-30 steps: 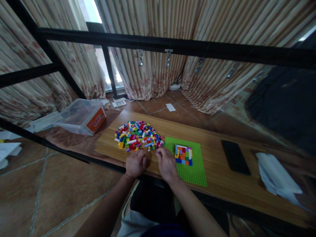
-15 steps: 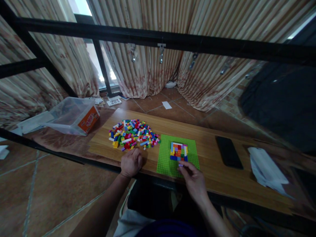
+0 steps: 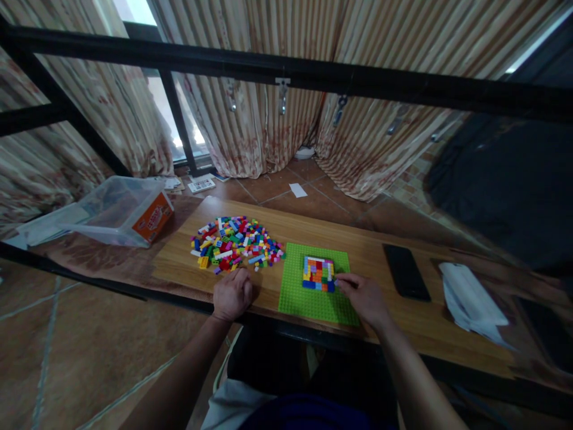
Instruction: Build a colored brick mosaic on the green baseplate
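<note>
My right hand [image 3: 360,292] pinches a small light-purple toy brick [image 3: 336,281] at the right side of a colourful block of bricks [image 3: 318,274]. That block is built on a green studded baseplate [image 3: 295,303] and has a white row at its back edge and dark blue bricks along its front. Curled into a loose fist, my left hand [image 3: 233,292] rests on the wooden board in front of a heap of loose bricks [image 3: 237,242]. Whether anything is inside the left fist is hidden.
A black phone [image 3: 406,272] and a white plastic packet [image 3: 473,297] lie on the board [image 3: 371,251] to the right. At the left stands a clear plastic box [image 3: 120,209] with an orange label. A dark metal bar [image 3: 250,65] crosses above, before striped curtains.
My right hand has moved from the front of the brick block round to its right side, carrying the small brick. My left hand stays in place; the view has shifted slightly.
</note>
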Demonstrator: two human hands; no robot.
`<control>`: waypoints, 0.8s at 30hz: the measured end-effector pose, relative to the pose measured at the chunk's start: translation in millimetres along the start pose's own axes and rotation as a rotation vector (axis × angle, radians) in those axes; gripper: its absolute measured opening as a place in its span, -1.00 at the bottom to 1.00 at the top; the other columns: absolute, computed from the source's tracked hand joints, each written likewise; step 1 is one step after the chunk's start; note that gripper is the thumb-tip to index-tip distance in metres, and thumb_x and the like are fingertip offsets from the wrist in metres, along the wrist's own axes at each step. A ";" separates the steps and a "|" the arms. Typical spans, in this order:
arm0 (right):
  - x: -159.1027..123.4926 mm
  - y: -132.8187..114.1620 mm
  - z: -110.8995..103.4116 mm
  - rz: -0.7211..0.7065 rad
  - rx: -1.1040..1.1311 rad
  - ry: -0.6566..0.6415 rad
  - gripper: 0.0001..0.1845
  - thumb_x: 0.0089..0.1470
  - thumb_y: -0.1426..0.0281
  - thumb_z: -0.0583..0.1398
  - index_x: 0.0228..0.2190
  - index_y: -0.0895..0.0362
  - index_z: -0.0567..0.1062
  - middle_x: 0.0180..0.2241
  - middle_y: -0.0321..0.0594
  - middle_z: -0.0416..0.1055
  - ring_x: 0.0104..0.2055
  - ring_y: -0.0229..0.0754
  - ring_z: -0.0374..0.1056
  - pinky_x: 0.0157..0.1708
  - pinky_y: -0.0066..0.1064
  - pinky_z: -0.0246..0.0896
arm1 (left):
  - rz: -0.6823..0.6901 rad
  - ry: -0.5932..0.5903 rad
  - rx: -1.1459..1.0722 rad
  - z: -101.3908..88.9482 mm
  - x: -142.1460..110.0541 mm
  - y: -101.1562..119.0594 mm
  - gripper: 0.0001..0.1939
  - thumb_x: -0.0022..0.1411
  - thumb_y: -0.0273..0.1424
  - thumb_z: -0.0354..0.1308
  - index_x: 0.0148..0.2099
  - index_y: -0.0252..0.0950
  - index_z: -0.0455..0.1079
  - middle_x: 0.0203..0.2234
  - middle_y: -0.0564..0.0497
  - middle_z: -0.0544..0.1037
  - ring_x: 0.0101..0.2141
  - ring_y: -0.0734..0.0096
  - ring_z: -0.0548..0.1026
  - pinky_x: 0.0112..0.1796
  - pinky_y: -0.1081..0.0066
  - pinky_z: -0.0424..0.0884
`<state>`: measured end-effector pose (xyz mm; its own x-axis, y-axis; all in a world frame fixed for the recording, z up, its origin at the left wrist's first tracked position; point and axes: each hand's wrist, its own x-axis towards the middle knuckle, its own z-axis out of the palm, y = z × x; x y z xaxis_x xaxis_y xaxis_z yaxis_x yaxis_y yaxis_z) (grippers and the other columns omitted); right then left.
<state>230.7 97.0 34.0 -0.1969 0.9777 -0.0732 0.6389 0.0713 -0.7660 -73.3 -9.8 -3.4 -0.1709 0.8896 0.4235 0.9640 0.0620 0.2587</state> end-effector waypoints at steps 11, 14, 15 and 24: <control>12.5 7.7 16.2 0.038 0.141 0.080 -0.69 -0.10 0.17 0.22 -0.38 0.13 0.54 -0.47 -0.21 0.52 -0.48 -0.17 0.41 -0.40 -0.32 0.27 | 0.015 0.015 -0.034 -1.3 -0.2 0.8 -0.81 0.23 -0.42 -0.12 -0.34 -0.24 0.31 -0.50 0.00 0.48 -0.45 0.37 0.43 -0.39 0.41 0.27; 14.4 10.2 17.1 0.049 0.168 0.087 -0.68 -0.14 0.15 0.25 -0.41 0.14 0.54 -0.50 -0.22 0.51 -0.50 -0.18 0.40 -0.43 -0.34 0.26 | 0.011 0.021 -0.059 -1.7 -0.2 1.2 -0.81 0.23 -0.43 -0.12 -0.34 -0.25 0.30 -0.49 0.00 0.48 -0.45 0.38 0.44 -0.39 0.42 0.28; 15.1 10.5 16.8 0.064 0.172 0.080 -0.68 -0.15 0.15 0.26 -0.41 0.14 0.55 -0.51 -0.23 0.50 -0.50 -0.18 0.40 -0.45 -0.35 0.26 | 0.010 0.018 -0.063 -1.7 -0.3 1.3 -0.81 0.23 -0.43 -0.12 -0.34 -0.25 0.30 -0.49 0.00 0.48 -0.45 0.38 0.44 -0.39 0.42 0.28; 20.7 0.6 8.9 0.248 0.294 -0.032 -0.72 -0.27 0.22 0.36 -0.49 0.16 0.55 -0.62 -0.27 0.45 -0.60 -0.24 0.34 -0.60 -0.44 0.20 | 0.003 -0.007 -0.049 0.3 -0.1 0.0 -0.83 0.22 -0.43 -0.11 -0.34 -0.24 0.30 -0.47 0.01 0.48 -0.41 0.36 0.45 -0.37 0.41 0.29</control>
<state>220.4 115.5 26.3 -0.0891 0.9513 -0.2952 0.4305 -0.2305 -0.8727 -73.2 -9.8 -3.7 -0.1662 0.8927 0.4188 0.9533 0.0368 0.2999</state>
